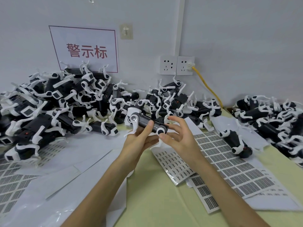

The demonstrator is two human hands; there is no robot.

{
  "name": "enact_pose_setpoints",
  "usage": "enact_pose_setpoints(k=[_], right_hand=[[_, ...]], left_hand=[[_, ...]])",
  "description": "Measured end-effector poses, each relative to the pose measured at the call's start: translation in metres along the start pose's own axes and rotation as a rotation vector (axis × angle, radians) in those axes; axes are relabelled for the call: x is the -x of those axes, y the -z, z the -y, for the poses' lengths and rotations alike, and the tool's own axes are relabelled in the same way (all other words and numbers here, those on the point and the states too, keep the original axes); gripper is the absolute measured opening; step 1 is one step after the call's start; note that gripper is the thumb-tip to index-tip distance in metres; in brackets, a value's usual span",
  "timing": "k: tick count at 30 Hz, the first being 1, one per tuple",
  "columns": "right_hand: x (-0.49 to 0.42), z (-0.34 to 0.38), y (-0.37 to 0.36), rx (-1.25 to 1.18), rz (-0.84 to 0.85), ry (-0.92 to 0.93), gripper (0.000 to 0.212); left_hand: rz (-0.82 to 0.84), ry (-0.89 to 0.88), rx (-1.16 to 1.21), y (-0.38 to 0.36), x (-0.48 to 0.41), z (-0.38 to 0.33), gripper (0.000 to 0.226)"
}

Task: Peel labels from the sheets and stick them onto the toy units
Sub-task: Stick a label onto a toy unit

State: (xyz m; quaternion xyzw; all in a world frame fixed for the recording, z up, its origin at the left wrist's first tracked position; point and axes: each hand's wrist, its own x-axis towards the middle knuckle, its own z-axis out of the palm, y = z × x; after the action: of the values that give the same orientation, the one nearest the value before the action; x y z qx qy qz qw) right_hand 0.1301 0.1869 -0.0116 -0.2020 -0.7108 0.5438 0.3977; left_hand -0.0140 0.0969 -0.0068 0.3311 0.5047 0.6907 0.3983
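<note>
1 toy in hand, held above the label sheets.

Nearest me, the pale green table cover (155, 202) carries white label sheets printed with small dark rectangles (229, 163), spread on the right and on the left. Above them my left hand (137, 141) grips a black-and-white plastic toy dog (144, 119), with the thumb curled over its black body and the fingers underneath. My right hand (180, 140) sits at the toy's rear end, fingers spread and loosely bent, thumb tip just beside the round hip joint; I cannot tell whether it carries a label. Beyond, 3 heaps of the same toys (49, 102) lie along the grey wall (246, 38), under a white sign with red characters (85, 49), 2 white wall sockets (177, 65) and a yellow cable (206, 84).
</note>
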Motion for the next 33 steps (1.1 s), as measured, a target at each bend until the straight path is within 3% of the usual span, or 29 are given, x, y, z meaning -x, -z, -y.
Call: enact_pose_setpoints(k=[10, 14, 17, 19, 22, 26, 28, 31, 33], right_hand=[[-0.007, -0.004, 0.003, -0.263, -0.269, -0.007, 0.067], [-0.011, -0.005, 0.015, -0.419, -0.374, -0.017, 0.056], [-0.014, -0.005, 0.023, -0.471, -0.410, -0.023, 0.052], [-0.014, -0.004, 0.023, -0.419, -0.415, -0.021, 0.062], [-0.012, -0.006, 0.018, -0.312, -0.338, -0.014, 0.070], [-0.010, -0.007, 0.012, -0.252, -0.217, -0.021, 0.063], [-0.009, -0.007, 0.012, -0.236, -0.211, -0.026, 0.061], [-0.009, -0.005, 0.012, -0.203, -0.212, -0.036, 0.055], [-0.010, -0.003, 0.013, -0.190, -0.231, -0.053, 0.039]], left_hand=[[0.160, -0.003, -0.196, 0.001, -0.003, -0.006, 0.066], [-0.097, -0.041, -0.123, 0.005, -0.002, -0.004, 0.067], [-0.351, -0.151, -0.082, 0.011, -0.010, -0.004, 0.050], [-0.398, -0.244, -0.070, 0.015, -0.008, -0.004, 0.036], [-0.235, -0.274, -0.166, 0.017, -0.012, -0.006, 0.041], [0.168, 0.013, -0.479, 0.000, -0.017, -0.012, 0.022], [0.317, -0.031, -0.402, 0.000, -0.008, 0.000, 0.033], [0.317, -0.056, -0.309, 0.002, 0.000, 0.011, 0.038], [0.259, -0.012, -0.205, 0.000, -0.003, 0.011, 0.034]])
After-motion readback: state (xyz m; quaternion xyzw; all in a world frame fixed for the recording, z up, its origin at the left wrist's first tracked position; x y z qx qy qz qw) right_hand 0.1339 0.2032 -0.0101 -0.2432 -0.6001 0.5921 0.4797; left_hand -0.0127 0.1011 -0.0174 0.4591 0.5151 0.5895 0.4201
